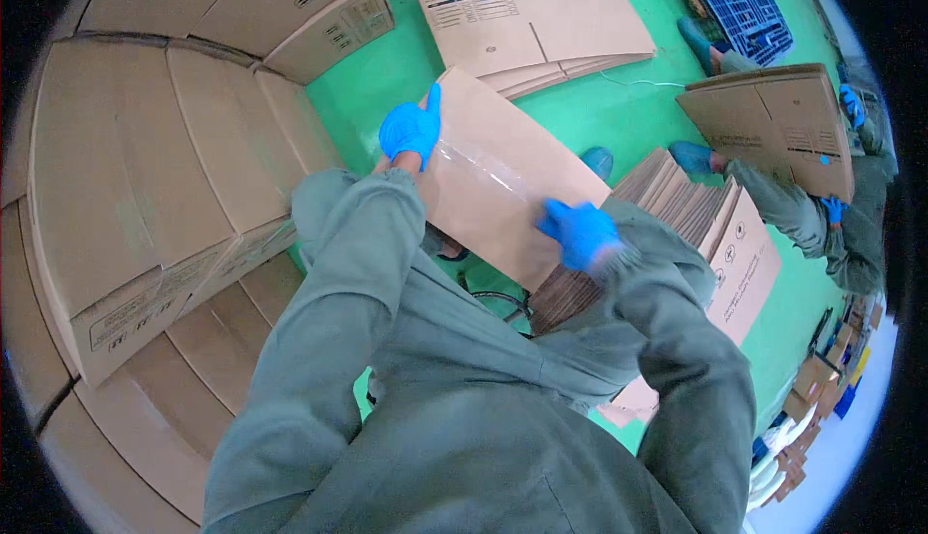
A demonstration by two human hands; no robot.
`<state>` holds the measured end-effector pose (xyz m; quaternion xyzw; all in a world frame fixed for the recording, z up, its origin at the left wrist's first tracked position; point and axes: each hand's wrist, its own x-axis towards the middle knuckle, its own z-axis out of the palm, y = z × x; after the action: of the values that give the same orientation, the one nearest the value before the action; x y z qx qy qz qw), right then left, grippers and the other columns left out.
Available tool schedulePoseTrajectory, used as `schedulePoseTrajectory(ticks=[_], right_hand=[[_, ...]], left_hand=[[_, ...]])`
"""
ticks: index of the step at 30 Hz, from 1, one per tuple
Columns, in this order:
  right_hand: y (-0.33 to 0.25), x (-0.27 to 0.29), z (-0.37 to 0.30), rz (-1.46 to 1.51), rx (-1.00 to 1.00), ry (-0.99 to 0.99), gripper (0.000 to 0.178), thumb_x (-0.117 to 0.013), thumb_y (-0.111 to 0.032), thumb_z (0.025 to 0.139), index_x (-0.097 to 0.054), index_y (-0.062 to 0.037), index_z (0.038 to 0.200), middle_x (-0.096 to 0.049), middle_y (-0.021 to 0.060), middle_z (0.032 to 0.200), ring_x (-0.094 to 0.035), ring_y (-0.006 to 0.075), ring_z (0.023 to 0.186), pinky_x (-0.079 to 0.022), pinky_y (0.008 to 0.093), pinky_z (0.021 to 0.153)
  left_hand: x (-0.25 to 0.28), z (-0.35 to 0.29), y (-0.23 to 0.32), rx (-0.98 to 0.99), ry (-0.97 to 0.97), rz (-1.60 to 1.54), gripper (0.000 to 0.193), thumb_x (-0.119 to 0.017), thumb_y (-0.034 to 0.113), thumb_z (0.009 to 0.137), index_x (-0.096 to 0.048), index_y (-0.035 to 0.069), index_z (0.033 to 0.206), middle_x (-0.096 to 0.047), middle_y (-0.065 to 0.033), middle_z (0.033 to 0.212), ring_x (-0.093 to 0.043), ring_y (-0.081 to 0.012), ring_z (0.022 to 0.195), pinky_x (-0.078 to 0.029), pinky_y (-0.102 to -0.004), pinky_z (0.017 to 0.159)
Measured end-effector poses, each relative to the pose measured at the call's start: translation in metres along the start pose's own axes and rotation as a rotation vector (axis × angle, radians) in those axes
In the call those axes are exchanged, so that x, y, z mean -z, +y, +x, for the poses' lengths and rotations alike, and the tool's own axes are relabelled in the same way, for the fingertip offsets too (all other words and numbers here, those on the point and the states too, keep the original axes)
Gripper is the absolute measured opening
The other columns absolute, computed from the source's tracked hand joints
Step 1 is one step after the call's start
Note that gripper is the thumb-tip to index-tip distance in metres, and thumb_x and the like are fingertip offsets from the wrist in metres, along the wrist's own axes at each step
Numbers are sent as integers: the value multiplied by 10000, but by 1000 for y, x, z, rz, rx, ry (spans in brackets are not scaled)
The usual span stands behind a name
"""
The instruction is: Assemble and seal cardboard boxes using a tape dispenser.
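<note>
While left hand (410, 130) is gripping the carton (503, 181) edge | right hand (578, 232) fingers are pressing flat on clear tape (481, 169) | smooth seam firmly.

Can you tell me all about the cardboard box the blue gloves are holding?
The cardboard box is plain brown, with a strip of clear shiny tape running across its top face. It sits tilted above the green floor. The left hand grips its far corner, and the right hand presses its near edge.
</note>
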<state>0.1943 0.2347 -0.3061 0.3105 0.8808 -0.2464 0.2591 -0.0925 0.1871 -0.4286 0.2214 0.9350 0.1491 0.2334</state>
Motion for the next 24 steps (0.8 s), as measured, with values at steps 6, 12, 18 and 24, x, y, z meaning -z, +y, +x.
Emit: schedulePoseTrajectory(ticks=[6, 12, 18, 24], right_hand=[[76, -65, -67, 70, -139, 32, 581, -591, -74, 795, -405, -244, 1319, -551, 245, 891, -587, 444, 806, -485, 505, 634], [91, -159, -14, 256, -40, 149, 722, -585, -43, 783, -319, -274, 1414, -466, 266, 921, -554, 460, 785, -477, 496, 638], [99, -188, 35, 347, -61, 259, 502, -537, -159, 896, -424, -341, 1350, -544, 274, 989, -566, 456, 862, -477, 500, 725], [71, -169, 45, 418, -325, 150, 374, -483, -350, 930, -522, -188, 1265, -630, 161, 835, -623, 330, 793, -484, 472, 674]], left_hand=[[6, 29, 17, -39, 13, 95, 808, -268, 692, 865, -709, 16, 897, -640, -259, 962, -617, -404, 946, -482, -475, 804], [18, 59, 9, -75, 42, 154, 807, -252, 680, 876, -699, 10, 940, -624, -260, 1021, -607, -409, 960, -475, -487, 817], [25, 64, 6, -34, 28, 181, 814, -249, 655, 893, -677, -36, 956, -605, -281, 1053, -581, -434, 989, -444, -487, 874], [26, 58, 8, -13, 107, 128, 772, -287, 651, 883, -697, -3, 912, -634, -260, 982, -609, -421, 931, -474, -486, 814]])
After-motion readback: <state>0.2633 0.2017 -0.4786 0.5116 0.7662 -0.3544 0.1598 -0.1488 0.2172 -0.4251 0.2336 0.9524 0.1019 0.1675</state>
